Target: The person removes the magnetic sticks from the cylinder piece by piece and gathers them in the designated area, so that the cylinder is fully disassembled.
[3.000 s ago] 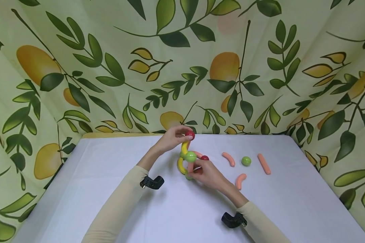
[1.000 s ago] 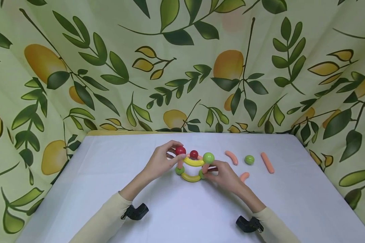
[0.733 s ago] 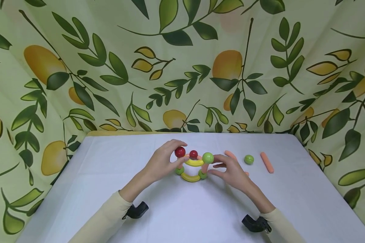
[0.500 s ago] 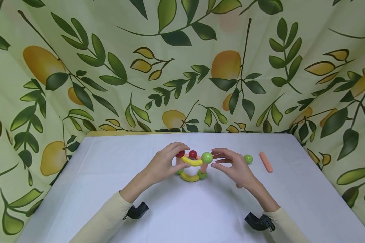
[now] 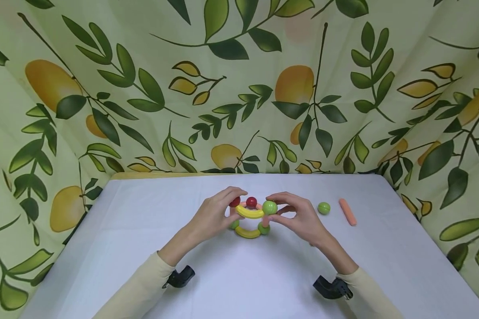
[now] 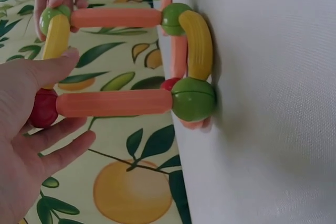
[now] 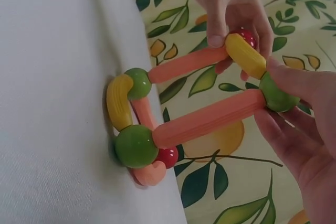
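A small frame of toy balls and sticks stands on the white table (image 5: 163, 248). Two straight pink sticks (image 6: 113, 103) rise from green balls (image 7: 136, 146) at its base, which a curved yellow stick (image 5: 247, 232) links. Across the top, another curved yellow stick (image 5: 249, 213) runs between a red ball (image 6: 44, 108) and a green ball (image 5: 269, 207). My left hand (image 5: 209, 217) holds the upper red ball between thumb and fingers, the thumb lying along the yellow stick. The upper green ball is pinched by my right hand (image 5: 303, 219). Behind, a second red ball (image 5: 251, 202) sits low.
To the right lie a loose green ball (image 5: 323, 208) and a straight pink stick (image 5: 347, 212). My right hand and forearm hide the area in front of them. A leaf-patterned curtain (image 5: 239, 88) hangs behind the table's back edge.
The frame turned so that its yellow sticks face front. My right hand let go of the right upright, moved up and took hold of the top green ball. The left stays at the red ball.
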`<state>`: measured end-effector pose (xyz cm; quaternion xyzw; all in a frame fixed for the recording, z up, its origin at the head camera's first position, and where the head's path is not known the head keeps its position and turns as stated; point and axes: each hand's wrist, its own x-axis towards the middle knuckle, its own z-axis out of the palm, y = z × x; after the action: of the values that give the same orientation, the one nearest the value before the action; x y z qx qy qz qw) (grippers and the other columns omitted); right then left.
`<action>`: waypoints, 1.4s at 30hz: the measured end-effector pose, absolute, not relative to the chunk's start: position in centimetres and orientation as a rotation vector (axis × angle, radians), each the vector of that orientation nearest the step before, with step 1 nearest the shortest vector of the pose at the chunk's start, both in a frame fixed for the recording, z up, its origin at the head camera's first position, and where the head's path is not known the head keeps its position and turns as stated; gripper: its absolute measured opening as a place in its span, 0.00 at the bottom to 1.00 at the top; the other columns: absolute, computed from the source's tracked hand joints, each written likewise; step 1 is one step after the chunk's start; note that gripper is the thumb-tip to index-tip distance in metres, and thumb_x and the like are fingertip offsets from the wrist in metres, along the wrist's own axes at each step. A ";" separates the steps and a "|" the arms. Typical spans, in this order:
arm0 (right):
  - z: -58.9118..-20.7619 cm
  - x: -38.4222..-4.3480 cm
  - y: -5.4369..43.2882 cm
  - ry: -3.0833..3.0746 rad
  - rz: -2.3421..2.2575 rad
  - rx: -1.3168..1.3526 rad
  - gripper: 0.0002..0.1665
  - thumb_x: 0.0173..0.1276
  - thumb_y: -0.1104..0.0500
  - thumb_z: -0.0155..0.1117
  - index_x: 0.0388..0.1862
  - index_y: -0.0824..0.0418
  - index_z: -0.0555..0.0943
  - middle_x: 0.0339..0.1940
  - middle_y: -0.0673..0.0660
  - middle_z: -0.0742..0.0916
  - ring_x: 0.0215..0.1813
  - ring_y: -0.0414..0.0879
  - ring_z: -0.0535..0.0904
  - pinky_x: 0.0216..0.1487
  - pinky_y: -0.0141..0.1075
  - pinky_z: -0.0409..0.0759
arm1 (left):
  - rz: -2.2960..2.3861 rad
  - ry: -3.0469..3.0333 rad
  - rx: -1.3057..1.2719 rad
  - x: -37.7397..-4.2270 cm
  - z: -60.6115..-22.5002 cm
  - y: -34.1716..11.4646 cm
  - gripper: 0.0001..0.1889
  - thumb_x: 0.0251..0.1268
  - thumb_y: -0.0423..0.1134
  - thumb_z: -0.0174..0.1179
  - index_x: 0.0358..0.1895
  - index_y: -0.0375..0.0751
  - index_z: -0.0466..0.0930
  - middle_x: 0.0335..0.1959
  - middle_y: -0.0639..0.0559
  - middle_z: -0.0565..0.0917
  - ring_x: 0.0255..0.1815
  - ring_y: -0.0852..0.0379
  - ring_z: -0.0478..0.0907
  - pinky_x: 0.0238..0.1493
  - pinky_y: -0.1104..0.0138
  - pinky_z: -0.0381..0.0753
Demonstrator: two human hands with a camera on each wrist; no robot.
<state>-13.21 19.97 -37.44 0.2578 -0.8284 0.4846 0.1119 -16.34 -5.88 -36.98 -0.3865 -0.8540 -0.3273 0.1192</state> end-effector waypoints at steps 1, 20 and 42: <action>-37.5 -13.3 19.9 -2.432 1.421 0.765 0.27 0.54 0.67 0.76 0.54 0.62 0.82 0.51 0.57 0.86 0.48 0.47 0.83 0.44 0.35 0.84 | -0.964 -2.492 -1.129 -16.3 -37.0 -6.0 0.27 0.53 0.35 0.74 0.58 0.41 0.77 0.57 0.51 0.79 0.38 0.57 0.78 0.40 0.64 0.84; -37.4 -13.6 19.9 -2.490 1.456 0.587 0.25 0.57 0.63 0.76 0.55 0.61 0.82 0.51 0.55 0.86 0.51 0.48 0.82 0.45 0.32 0.83 | -1.062 -2.538 -1.120 -16.6 -36.9 -5.8 0.27 0.55 0.41 0.74 0.58 0.40 0.77 0.59 0.50 0.79 0.43 0.59 0.79 0.46 0.64 0.83; -37.6 -13.8 19.8 -2.490 1.459 0.540 0.26 0.57 0.59 0.76 0.55 0.60 0.82 0.51 0.54 0.86 0.49 0.47 0.82 0.45 0.31 0.83 | -1.075 -2.152 -1.008 -13.8 -36.2 -5.0 0.18 0.56 0.35 0.72 0.50 0.38 0.82 0.56 0.47 0.80 0.54 0.51 0.77 0.55 0.59 0.79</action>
<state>-13.76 19.78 -37.62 0.1830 -0.8437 0.4942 0.1026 -13.80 -4.99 -36.18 -0.3728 -0.7960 -0.3975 0.2634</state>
